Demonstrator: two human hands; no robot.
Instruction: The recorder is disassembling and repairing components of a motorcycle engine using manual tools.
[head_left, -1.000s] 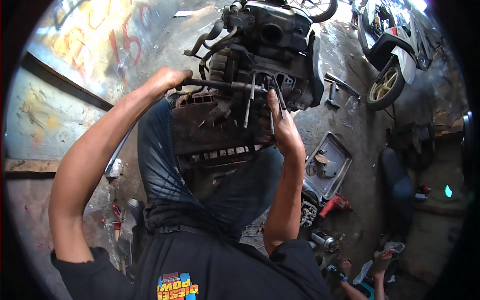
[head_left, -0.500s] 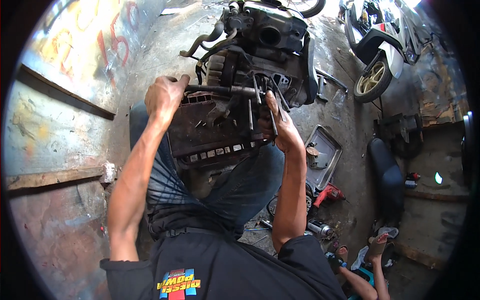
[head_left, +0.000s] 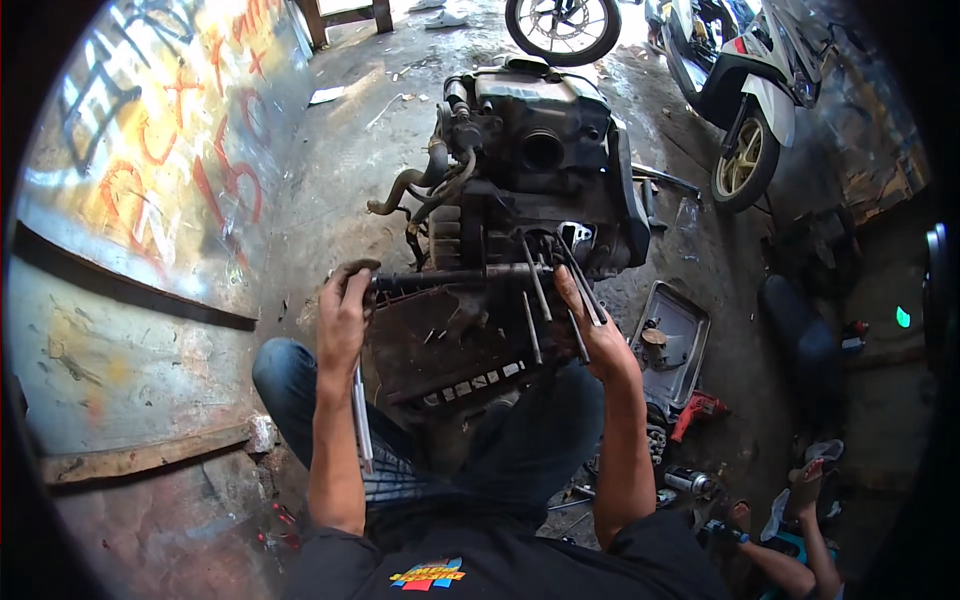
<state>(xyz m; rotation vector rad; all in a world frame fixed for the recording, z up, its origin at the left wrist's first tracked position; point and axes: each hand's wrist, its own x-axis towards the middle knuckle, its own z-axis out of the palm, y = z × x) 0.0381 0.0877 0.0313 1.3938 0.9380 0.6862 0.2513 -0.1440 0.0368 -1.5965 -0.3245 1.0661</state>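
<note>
A dark rod-shaped tool (head_left: 430,281) with a bare metal right end lies level across the near side of an engine (head_left: 545,150). My left hand (head_left: 343,315) is closed around its left end. My right hand (head_left: 605,345) is at the other end, thumb up against the engine and fingers curled in among several long metal studs (head_left: 533,325). What those fingers grip is hidden. Below the tool, between my knees, is a dirty dark box-like metal piece (head_left: 430,345) with a row of pale square openings. A thin silvery bar (head_left: 362,425) shows beside my left forearm.
Right of the engine lies a metal tray (head_left: 695,345) with a round part in it. Nearby are a red power tool (head_left: 698,410) and a spray can (head_left: 690,481). A white scooter (head_left: 765,80) stands far right; another person's feet (head_left: 803,485) show lower right. Painted wall panels (head_left: 150,230) line the left.
The view has tilted, so the engine and both hands sit lower in the picture. My left hand still holds the tool's left end, and the tool looks more level. The silvery bar now shows.
</note>
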